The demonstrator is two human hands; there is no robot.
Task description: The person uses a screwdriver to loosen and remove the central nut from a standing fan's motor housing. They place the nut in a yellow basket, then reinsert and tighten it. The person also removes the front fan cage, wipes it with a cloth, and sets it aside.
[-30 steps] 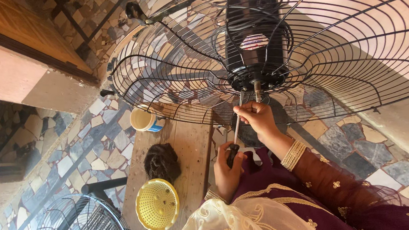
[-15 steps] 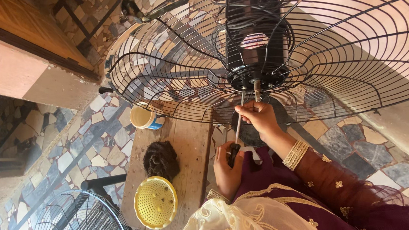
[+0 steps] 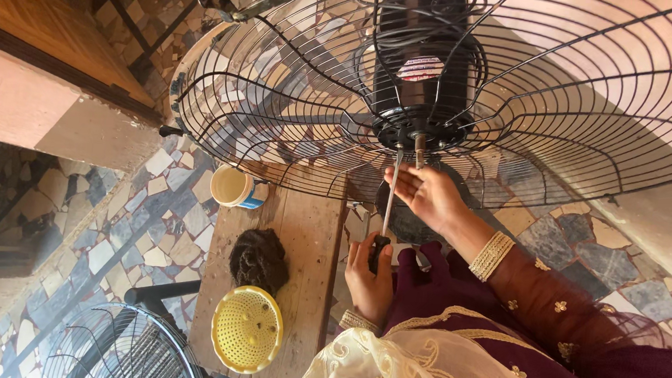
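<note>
A large black wire fan guard (image 3: 523, 92) with its motor hub (image 3: 421, 99) fills the top of the view. My right hand (image 3: 431, 196), in a maroon sleeve with a gold bangle, touches the short shaft under the hub with its fingertips. My left hand (image 3: 369, 275) grips the dark handle of a long screwdriver (image 3: 389, 198). The screwdriver's thin shank reaches up to the hub beside the right hand.
A wooden stool (image 3: 308, 235) stands by my left hand, bearing a dark cloth bundle (image 3: 258, 259), a yellow perforated bowl (image 3: 247, 329) and a blue-and-cream cup (image 3: 235, 187). Another wire guard (image 3: 127, 353) lies on the stone-patterned floor at the lower left. A wooden door (image 3: 35, 17) is at the upper left.
My left hand has slid slightly down along with the screwdriver handle. My right hand stays at the shaft. The view has shifted a little.
</note>
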